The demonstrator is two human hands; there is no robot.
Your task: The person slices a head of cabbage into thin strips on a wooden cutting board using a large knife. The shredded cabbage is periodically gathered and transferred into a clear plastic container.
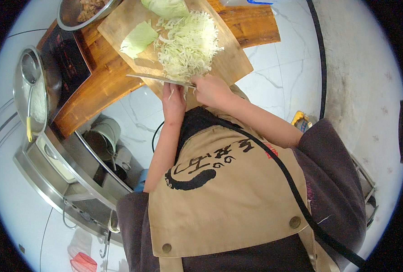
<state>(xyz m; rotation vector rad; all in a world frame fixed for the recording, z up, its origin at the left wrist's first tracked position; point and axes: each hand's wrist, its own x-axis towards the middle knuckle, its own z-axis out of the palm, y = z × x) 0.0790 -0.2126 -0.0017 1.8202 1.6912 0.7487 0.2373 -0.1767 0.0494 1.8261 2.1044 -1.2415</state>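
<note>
My right hand (212,91) is closed around the handle end of a kitchen knife (153,78), whose blade points left across the near edge of a wooden cutting board (233,63). Just below the blade is my left hand (174,103), its fingertips hidden by the knife, so whether they grip anything is unclear. A thin cabbage shred clings to the back of that hand. Beyond the knife lies a heap of shredded cabbage (187,47). Left of the heap rests a loose cabbage leaf piece (138,39), and a larger cabbage chunk (167,6) sits at the far side.
The board lies on a wooden counter (109,76). At the upper left, a metal bowl (61,20) holds brownish food pieces beside a black cooktop (65,56). Farther left, a ladle (29,98) rests in a metal pan (45,81). A bucket (114,127) stands below the counter.
</note>
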